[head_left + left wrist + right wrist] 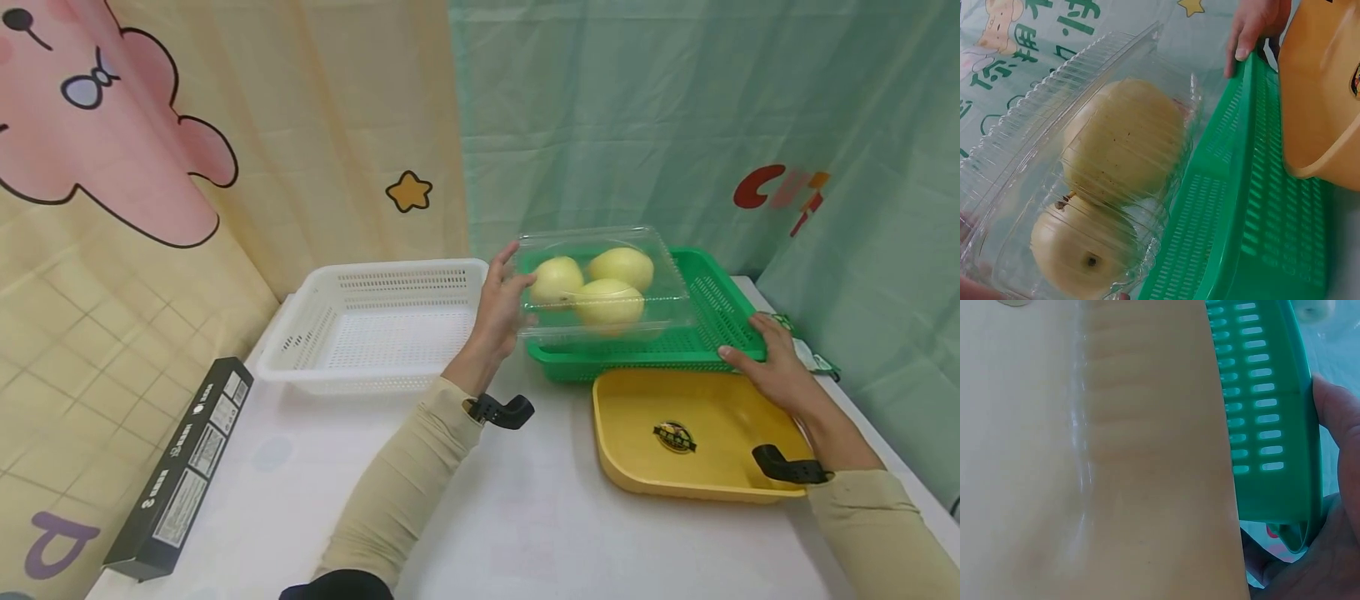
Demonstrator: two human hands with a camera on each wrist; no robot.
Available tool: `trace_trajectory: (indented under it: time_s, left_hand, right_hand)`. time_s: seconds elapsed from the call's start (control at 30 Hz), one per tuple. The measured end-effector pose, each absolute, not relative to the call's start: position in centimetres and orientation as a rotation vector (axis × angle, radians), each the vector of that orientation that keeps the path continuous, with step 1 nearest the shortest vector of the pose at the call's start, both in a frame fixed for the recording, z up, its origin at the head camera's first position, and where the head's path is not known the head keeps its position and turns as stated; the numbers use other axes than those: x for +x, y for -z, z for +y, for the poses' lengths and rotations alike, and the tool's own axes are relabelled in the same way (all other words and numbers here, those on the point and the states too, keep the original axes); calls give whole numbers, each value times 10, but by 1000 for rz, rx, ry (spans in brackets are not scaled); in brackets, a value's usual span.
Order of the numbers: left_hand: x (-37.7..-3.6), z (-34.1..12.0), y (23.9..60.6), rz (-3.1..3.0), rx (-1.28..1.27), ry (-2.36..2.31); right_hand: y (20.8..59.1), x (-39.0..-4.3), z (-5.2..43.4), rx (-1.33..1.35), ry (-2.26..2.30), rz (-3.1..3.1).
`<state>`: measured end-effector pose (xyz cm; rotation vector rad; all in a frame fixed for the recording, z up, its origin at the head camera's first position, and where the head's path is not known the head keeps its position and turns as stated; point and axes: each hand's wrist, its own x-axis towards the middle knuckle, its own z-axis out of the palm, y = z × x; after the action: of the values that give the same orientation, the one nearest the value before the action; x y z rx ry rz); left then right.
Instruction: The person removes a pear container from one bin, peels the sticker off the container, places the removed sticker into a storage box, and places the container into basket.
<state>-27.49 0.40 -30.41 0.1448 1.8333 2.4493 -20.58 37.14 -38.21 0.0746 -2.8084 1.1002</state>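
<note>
My left hand (501, 302) gripped the pear box (600, 283) over the green basket (720, 312); my right hand (772, 367) apparently clasped the basket's corner.

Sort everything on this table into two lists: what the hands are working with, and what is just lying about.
In use:
- left hand gripping the clear box of pears
- right hand holding the green basket by its corner

Lying about:
- white basket
- yellow tray
- black carton

Bright, even light with soft shadows; wrist views blurred close up; head view bends at edges
</note>
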Motion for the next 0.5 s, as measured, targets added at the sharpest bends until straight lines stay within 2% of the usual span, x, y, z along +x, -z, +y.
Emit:
trace_trajectory:
  time_s: [0.5]
  left_hand:
    - [-294, 45, 317, 1978, 118, -2379]
  right_hand:
    - [382, -204, 370, 61, -1131, -2799]
